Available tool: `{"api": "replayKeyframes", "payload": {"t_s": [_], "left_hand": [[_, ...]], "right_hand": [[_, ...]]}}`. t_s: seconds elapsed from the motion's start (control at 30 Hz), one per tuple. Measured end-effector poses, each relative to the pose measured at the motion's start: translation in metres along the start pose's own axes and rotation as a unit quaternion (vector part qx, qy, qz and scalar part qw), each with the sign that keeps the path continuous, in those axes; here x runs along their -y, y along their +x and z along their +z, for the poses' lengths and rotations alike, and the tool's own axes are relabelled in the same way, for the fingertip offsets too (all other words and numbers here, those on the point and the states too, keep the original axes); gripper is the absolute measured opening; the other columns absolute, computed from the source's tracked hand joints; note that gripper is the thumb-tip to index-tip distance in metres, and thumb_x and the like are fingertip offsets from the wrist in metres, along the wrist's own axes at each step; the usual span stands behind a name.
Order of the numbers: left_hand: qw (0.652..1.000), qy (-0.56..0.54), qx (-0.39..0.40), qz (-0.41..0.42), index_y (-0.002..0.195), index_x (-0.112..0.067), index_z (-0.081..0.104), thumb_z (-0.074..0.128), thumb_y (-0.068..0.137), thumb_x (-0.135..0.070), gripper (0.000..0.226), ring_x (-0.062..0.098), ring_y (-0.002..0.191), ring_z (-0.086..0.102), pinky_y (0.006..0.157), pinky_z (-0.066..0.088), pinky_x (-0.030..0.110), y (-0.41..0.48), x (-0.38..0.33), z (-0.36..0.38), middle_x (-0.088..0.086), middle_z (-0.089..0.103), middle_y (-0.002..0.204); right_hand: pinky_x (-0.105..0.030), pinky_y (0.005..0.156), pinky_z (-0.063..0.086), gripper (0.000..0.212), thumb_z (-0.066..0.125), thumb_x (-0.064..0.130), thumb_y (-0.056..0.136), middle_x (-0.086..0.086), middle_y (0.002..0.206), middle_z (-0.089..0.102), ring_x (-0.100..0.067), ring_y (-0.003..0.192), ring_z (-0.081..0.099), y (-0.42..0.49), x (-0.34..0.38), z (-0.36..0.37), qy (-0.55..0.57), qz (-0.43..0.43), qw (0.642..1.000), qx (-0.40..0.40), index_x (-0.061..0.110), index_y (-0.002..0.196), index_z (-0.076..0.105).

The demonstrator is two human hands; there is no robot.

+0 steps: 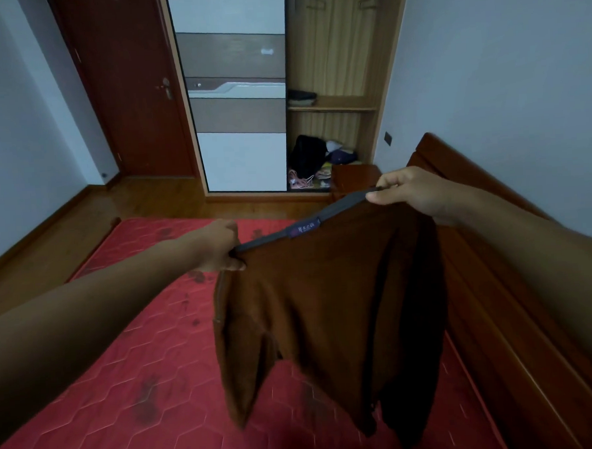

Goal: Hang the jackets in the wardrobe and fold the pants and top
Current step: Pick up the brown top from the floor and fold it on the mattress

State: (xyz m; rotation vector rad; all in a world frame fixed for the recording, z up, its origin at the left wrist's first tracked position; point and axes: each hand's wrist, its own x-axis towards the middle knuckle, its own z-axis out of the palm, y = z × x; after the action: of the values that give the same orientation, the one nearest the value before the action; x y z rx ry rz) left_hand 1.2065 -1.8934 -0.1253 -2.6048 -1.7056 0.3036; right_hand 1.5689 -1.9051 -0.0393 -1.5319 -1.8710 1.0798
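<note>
Mattress [150,352], red with a quilted hexagon pattern and dark stains, fills the lower half of the view; a reddish wooden bed frame [519,315] runs along its right side. Wardrobe [332,85] stands against the far wall, its sliding door [239,90] pushed to the left so the right compartment is exposed. Upper section of that compartment: pale garments hang from the top. Middle shelf [331,106]: a small stack of dark folded items [301,97] at its left end. Bottom section: a black bag [306,153], loose mixed clothing and pink hangers [299,182] heaped on the wardrobe floor. A dark red room door [126,85] stands to the left of the wardrobe.

Brown pants [326,308] are suspended in the air above the mattress, clear of it. Waistband [305,225], dark with a small label at its middle, is stretched taut and slopes from lower left to upper right. Long axis of the pants runs downward from the waistband; the legs hang toward the camera, ends lowest.

Left hand [217,245] is clenched on the left end of the waistband. Right hand [413,192] pinches the right end between thumb and fingers
</note>
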Motion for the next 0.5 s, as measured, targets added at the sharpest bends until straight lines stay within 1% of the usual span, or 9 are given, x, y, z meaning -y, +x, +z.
{"api": "replayKeyframes", "payload": {"t_s": [0.07, 0.13, 0.2, 0.23, 0.3, 0.33, 0.4, 0.43, 0.5], "left_hand": [[0.998, -0.051, -0.041, -0.006, 0.101, -0.011, 0.065, 0.073, 0.088, -0.039, 0.032, 0.015, 0.093, 0.038, 0.075, 0.029, 0.023, 0.001, 0.007, -0.002, 0.004, 0.041, 0.107], [0.982, -0.163, -0.09, -0.032, 0.097, -0.006, 0.066, 0.076, 0.086, -0.024, 0.023, 0.022, 0.092, 0.053, 0.072, 0.038, 0.03, 0.003, 0.013, 0.0, 0.006, 0.052, 0.103], [0.946, -0.293, -0.135, -0.04, 0.098, -0.007, 0.064, 0.072, 0.087, -0.011, 0.014, 0.031, 0.095, 0.064, 0.079, 0.051, 0.04, 0.004, 0.015, 0.002, 0.012, 0.065, 0.098], [0.929, -0.337, -0.153, -0.027, 0.1, -0.008, 0.062, 0.069, 0.089, -0.007, 0.013, 0.032, 0.097, 0.064, 0.085, 0.053, 0.043, 0.003, 0.015, 0.002, 0.014, 0.066, 0.099], [0.899, -0.401, -0.176, -0.004, 0.11, -0.008, 0.057, 0.061, 0.096, -0.005, 0.014, 0.03, 0.101, 0.062, 0.091, 0.049, 0.038, 0.002, 0.01, 0.0, 0.017, 0.064, 0.105], [0.887, -0.424, -0.182, 0.002, 0.116, -0.007, 0.054, 0.057, 0.099, -0.005, 0.017, 0.029, 0.103, 0.061, 0.089, 0.048, 0.034, 0.001, 0.006, -0.002, 0.017, 0.063, 0.107], [0.874, -0.441, -0.203, 0.008, 0.129, -0.011, 0.047, 0.051, 0.103, -0.007, 0.026, 0.028, 0.102, 0.06, 0.083, 0.047, 0.031, 0.002, 0.0, -0.004, 0.012, 0.063, 0.108], [0.877, -0.426, -0.224, 0.01, 0.134, -0.013, 0.045, 0.048, 0.104, -0.009, 0.03, 0.025, 0.1, 0.059, 0.08, 0.047, 0.028, 0.002, -0.002, -0.005, 0.006, 0.062, 0.11], [0.894, -0.335, -0.298, 0.022, 0.136, -0.012, 0.048, 0.045, 0.106, -0.014, 0.03, 0.019, 0.103, 0.058, 0.083, 0.043, 0.028, -0.001, -0.004, -0.006, 0.001, 0.062, 0.114]], "right_hand": [[-0.035, 0.079, 0.046, 0.022, 0.074, 0.033, 0.091, -0.005, 0.085, 0.066, -0.019, 0.084, 0.063, 0.0, -0.002, -0.007, -0.097, -0.028, 0.994, -0.032, 0.016, 0.081, 0.065], [-0.035, 0.07, 0.04, 0.025, 0.072, 0.037, 0.093, -0.003, 0.081, 0.062, -0.017, 0.077, 0.058, 0.0, -0.008, -0.012, -0.206, -0.072, 0.974, -0.065, 0.018, 0.083, 0.06], [-0.035, 0.065, 0.039, 0.025, 0.068, 0.043, 0.094, -0.002, 0.079, 0.06, -0.017, 0.074, 0.057, -0.004, -0.017, -0.014, -0.281, -0.105, 0.949, -0.098, 0.022, 0.085, 0.056], [-0.036, 0.063, 0.039, 0.025, 0.066, 0.045, 0.095, -0.002, 0.079, 0.059, -0.016, 0.072, 0.056, -0.005, -0.024, -0.015, -0.302, -0.113, 0.94, -0.111, 0.025, 0.086, 0.054], [-0.037, 0.06, 0.04, 0.025, 0.06, 0.047, 0.098, -0.002, 0.076, 0.058, -0.016, 0.068, 0.056, -0.007, -0.036, -0.016, -0.341, -0.123, 0.923, -0.13, 0.026, 0.091, 0.05], [-0.037, 0.059, 0.04, 0.025, 0.057, 0.048, 0.099, -0.003, 0.075, 0.058, -0.016, 0.066, 0.056, -0.008, -0.041, -0.016, -0.361, -0.128, 0.914, -0.137, 0.025, 0.095, 0.049], [-0.038, 0.056, 0.043, 0.027, 0.052, 0.05, 0.101, -0.003, 0.073, 0.058, -0.016, 0.061, 0.055, -0.01, -0.049, -0.017, -0.384, -0.137, 0.9, -0.154, 0.023, 0.104, 0.047], [-0.039, 0.055, 0.045, 0.029, 0.05, 0.051, 0.101, -0.003, 0.071, 0.058, -0.016, 0.059, 0.055, -0.011, -0.053, -0.018, -0.389, -0.14, 0.896, -0.161, 0.023, 0.107, 0.047], [-0.039, 0.052, 0.046, 0.033, 0.046, 0.053, 0.101, -0.003, 0.068, 0.057, -0.017, 0.054, 0.055, -0.014, -0.058, -0.019, -0.393, -0.15, 0.891, -0.17, 0.021, 0.11, 0.047]]}}
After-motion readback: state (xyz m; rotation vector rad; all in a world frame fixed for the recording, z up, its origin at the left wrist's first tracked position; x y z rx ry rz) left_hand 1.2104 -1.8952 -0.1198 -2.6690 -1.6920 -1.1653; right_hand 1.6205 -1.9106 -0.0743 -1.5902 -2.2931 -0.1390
